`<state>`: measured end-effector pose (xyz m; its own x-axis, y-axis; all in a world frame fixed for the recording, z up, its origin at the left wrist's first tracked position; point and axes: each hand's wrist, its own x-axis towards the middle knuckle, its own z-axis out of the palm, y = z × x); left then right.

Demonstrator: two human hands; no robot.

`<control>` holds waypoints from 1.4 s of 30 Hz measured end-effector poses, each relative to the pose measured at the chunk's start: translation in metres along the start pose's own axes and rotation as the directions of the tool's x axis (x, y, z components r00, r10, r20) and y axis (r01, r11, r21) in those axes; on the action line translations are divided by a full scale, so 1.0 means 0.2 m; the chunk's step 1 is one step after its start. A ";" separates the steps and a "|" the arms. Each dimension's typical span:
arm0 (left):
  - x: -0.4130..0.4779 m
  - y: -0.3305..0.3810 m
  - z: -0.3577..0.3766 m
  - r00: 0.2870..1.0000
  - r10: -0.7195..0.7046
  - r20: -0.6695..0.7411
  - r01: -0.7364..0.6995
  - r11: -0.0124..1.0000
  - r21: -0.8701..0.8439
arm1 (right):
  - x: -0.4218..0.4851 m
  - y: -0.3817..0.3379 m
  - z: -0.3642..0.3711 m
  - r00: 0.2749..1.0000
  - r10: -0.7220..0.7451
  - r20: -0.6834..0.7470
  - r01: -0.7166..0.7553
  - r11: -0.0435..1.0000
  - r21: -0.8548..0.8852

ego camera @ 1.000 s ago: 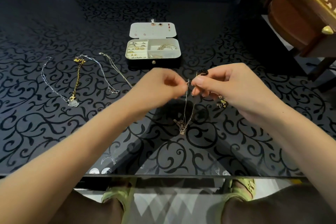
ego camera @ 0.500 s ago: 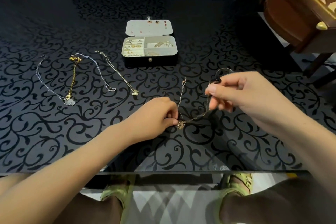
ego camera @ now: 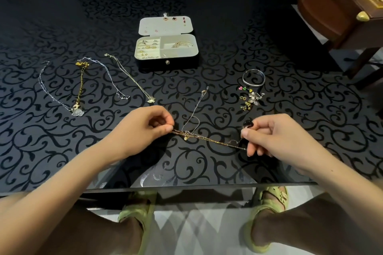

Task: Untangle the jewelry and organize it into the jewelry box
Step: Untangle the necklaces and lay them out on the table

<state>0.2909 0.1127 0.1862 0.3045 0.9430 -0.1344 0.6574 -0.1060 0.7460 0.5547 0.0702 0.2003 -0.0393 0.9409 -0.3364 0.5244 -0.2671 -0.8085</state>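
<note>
**Head view, untangling step.** I am seeing the left hand (ego camera: 149, 128) and the right hand (ego camera: 275, 138) drawing apart near the front edge of the table (ego camera: 300, 109). A second ago they were meeting fingertip to fingertip, with the chains dangling in a loop below.

- **Chains:** The tangled chains (ego camera: 213, 141) are now stretching almost level between the hands, low over the glass. Whether they are touching it I cannot tell.
- **Grip:** The left hand is pinching one end between thumb and curled fingers. The right hand is pinching the other end, with a small dark piece (ego camera: 247, 124) caught at its thumb tip; I cannot make out what it is.
- **Knot:** The knot (ego camera: 186, 135), carrying a little gold pendant, is sitting just right of the left fingertips. A loose silver strand (ego camera: 202, 95) is trailing from it toward the far side.
- **Judgement:** The spread seems to be exposing the knot for picking, so the untangling is not yet finished.
- **Surroundings:** The right hand, coming nearer, is uncovering a silver bangle (ego camera: 253, 77) and a cluster of earrings (ego camera: 249, 99) at far right. Straightened necklaces (ego camera: 80, 87) are lying at left, apart from the open jewelry box (ego camera: 182, 64) at centre far.
</note>
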 end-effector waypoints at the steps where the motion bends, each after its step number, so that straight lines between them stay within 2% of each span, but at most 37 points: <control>1: -0.01 0.00 -0.01 1.000 -0.010 -0.006 0.010 1.000 -0.009 | 0.00 0.00 0.00 1.000 0.004 0.003 -0.004 1.000 -0.007; 6: -0.04 -0.02 -0.03 0.998 -0.030 -0.050 0.033 0.997 0.063 | -0.01 0.00 0.02 1.000 0.000 0.005 0.000 0.997 -0.072; 11: -0.05 -0.02 -0.02 0.993 -0.070 -0.090 0.075 0.996 0.047 | -0.02 -0.01 0.04 1.000 -0.016 -0.006 0.016 0.994 -0.111; 16: -0.09 -0.01 -0.02 0.995 -0.100 -0.028 0.100 0.995 -0.001 | -0.02 -0.01 0.05 1.000 -0.011 -0.013 0.008 0.984 -0.175; 22: -0.14 -0.01 -0.01 0.995 -0.100 0.028 0.098 0.993 0.071 | -0.03 0.01 0.07 0.999 -0.006 -0.047 -0.007 0.961 -0.278; 28: -0.15 -0.01 -0.01 0.993 -0.099 0.056 0.092 0.988 0.121 | -0.05 0.02 0.08 0.978 -0.114 -0.176 0.010 0.862 -0.506; 31: -0.15 -0.01 -0.02 0.988 -0.142 0.054 0.141 0.990 0.018 | -0.06 0.01 0.09 0.980 -0.118 -0.158 -0.001 0.798 -0.603; 33: -0.15 -0.02 -0.02 0.986 -0.158 0.061 0.162 0.984 -0.078 | -0.07 -0.02 0.10 0.979 -0.142 -0.148 -0.007 0.698 -0.716; 35: -0.15 -0.03 -0.03 0.987 -0.146 0.065 0.155 0.976 -0.152 | -0.07 -0.06 0.12 0.958 -0.249 -0.141 0.050 0.629 -0.775; 38: -0.15 -0.03 -0.03 0.992 -0.105 0.069 0.117 0.973 -0.200 | -0.04 -0.16 0.18 0.898 -0.434 -0.073 0.269 0.671 -0.691; 40: -0.16 -0.03 -0.03 0.995 -0.075 0.065 0.087 0.973 -0.212 | 0.00 -0.21 0.25 0.887 -0.463 -0.005 0.338 0.655 -0.676; 42: -0.16 -0.03 -0.02 0.997 -0.055 0.051 0.065 0.973 -0.220 | 0.05 -0.25 0.30 0.895 -0.444 0.042 0.334 0.604 -0.723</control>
<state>0.2736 0.0848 0.1888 0.3029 0.9301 -0.2080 0.5080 0.0271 0.8609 0.4766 0.0809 0.2081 -0.3042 0.9519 0.0377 0.9190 0.3036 -0.2516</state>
